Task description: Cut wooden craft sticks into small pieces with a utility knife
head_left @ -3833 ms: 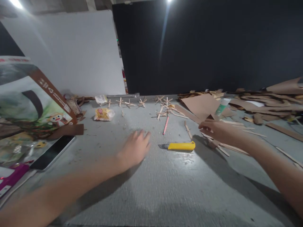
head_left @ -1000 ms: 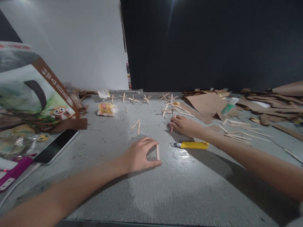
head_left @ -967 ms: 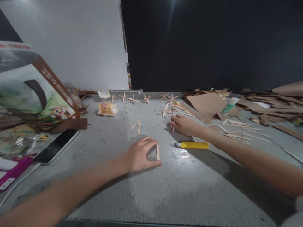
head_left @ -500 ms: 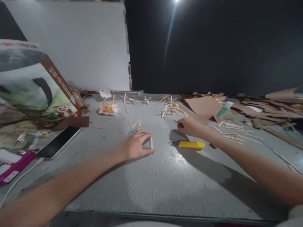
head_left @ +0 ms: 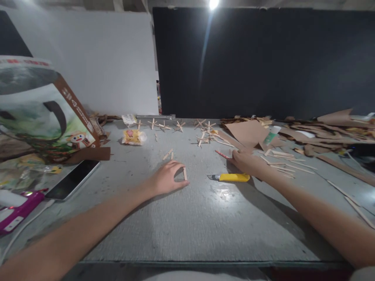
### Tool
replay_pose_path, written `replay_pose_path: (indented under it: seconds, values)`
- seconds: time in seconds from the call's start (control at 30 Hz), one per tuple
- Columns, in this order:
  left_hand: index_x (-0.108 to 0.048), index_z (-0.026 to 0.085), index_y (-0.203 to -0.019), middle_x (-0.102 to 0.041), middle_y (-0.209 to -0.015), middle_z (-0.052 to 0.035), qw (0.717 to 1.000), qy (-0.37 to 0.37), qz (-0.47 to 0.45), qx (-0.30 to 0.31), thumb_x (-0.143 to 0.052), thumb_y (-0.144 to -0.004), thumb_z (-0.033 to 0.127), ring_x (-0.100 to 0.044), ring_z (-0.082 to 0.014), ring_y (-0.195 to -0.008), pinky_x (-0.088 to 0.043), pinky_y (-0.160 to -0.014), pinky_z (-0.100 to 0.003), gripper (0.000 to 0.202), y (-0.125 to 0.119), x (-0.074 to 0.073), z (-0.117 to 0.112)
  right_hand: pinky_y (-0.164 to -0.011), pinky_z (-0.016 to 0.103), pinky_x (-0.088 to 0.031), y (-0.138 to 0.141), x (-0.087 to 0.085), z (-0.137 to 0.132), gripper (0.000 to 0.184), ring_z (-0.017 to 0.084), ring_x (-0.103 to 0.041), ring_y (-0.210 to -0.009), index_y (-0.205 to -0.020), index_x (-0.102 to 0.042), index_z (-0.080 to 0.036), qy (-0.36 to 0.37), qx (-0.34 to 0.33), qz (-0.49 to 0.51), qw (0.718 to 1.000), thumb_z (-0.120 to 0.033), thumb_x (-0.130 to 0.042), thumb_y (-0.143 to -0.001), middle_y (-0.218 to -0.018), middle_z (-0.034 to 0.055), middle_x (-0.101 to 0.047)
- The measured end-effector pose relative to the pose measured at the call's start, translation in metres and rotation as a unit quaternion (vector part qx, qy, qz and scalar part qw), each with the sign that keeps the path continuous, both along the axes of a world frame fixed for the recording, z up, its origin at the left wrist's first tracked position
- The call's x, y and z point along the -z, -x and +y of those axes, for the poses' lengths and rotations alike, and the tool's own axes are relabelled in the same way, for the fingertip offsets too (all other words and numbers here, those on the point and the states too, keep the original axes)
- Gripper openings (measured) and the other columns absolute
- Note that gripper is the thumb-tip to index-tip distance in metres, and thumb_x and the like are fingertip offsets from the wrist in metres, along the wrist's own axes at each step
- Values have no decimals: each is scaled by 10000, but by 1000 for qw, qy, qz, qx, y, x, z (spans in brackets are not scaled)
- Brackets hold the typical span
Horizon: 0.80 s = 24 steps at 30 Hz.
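A short flat wooden stick (head_left: 184, 174) stands pinched between the thumb and fingers of my left hand (head_left: 168, 176), which rests on the grey table. My right hand (head_left: 243, 160) has its fingers curled at the near end of a thin red patterned pencil (head_left: 222, 154), whose other end points left. Just below that hand lies a yellow utility knife (head_left: 234, 177), its blade out to the left. Two short wooden pieces (head_left: 168, 154) lie beyond my left hand. Crossed-stick pieces (head_left: 205, 136) sit farther back.
Loose wooden sticks (head_left: 288, 164) lie to the right, near a glue stick (head_left: 272, 135) and torn cardboard (head_left: 246, 133). At left are a phone (head_left: 73, 179), a purple power strip (head_left: 22, 210) and a large printed bag (head_left: 38, 113). A small yellow packet (head_left: 133, 137) lies farther back.
My right hand has drawn back to the right, so more of the pencil shows. My left hand keeps its pinch on the stick. The view has shifted slightly.
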<state>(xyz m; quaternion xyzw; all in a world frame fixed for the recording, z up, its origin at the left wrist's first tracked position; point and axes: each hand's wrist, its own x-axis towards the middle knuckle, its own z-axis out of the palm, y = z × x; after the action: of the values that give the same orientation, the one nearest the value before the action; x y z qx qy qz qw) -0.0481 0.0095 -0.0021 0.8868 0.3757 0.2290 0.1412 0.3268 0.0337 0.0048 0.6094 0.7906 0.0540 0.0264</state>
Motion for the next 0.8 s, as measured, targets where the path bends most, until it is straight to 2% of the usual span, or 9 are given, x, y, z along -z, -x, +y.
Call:
replay_pose_path:
  seconds: [0.1,0.23,0.33,0.43,0.57,0.67,0.73,0.8]
  values:
    - [-689,211,-1312,-705,-1357,-150,1000,3,3,-4,-807,-883,476,-663,-344,-1300,-536,-1117,-494,518,1,-2,-1,-848,453,-542,7,0,-4,342,389,-739,-1001,-1105,-675,-90,-11,15,-32,999,-251,-373,-1096,-1027,287,-714]
    - [-681,224,-1325,-692,-1381,-150,1000,11,-4,-3,-789,-895,484,-672,-343,-1289,-540,-1117,-491,514,2,-5,-4,-911,465,-524,17,0,-6,316,387,-708,-1047,-991,-704,-93,-31,-9,-69,997,-89,-390,-1024,-1085,290,-695]
    - [-664,227,-1350,-677,-1405,-151,1000,27,1,-2,-771,-909,509,-666,-342,-1300,-544,-1115,-497,534,3,-6,-3,-913,463,-517,20,4,-4,319,368,-701,-1021,-1009,-693,-103,-48,-15,-73,996,-29,-383,-989,-1117,268,-694]
    - [-655,221,-1377,-662,-1436,-154,999,45,9,-13,-761,-910,541,-649,-350,-1325,-545,-1115,-505,575,3,-5,1,-875,433,-513,21,9,2,274,353,-704,-998,-1062,-655,-116,-68,5,-47,997,-74,-386,-1027,-1076,241,-702]
    - [-661,212,-1373,-681,-1412,-162,1000,25,1,-7,-771,-908,522,-645,-361,-1331,-522,-1146,-541,570,5,-2,6,-829,382,-495,21,16,14,237,328,-716,-989,-1075,-591,-141,-86,41,17,995,-212,-366,-1101,-1026,213,-719]
    - [-669,221,-1349,-723,-1367,-140,1000,-15,-8,8,-799,-895,499,-643,-368,-1341,-353,-1271,-642,548,8,3,9,-781,359,-489,17,23,21,238,300,-718,-941,-1058,-540,-183,-88,58,69,992,-252,-320,-1115,-993,178,-730]
    - [-651,226,-1372,-725,-1380,-129,1000,-23,-11,18,-800,-905,469,-624,-362,-1373,-291,-1298,-665,548,10,5,9,-721,364,-485,13,29,22,235,295,-706,-848,-1058,-500,-211,-120,81,155,977,-290,-287,-1115,-923,144,-722]
    - [-646,236,-1374,-724,-1386,-121,1000,-21,-16,13,-805,-906,442,-620,-352,-1379,-339,-1280,-647,536,11,6,8,-684,368,-484,8,35,17,220,293,-686,-783,-1055,-467,-242,-173,92,273,942,-357,-288,-1111,-872,107,-704]
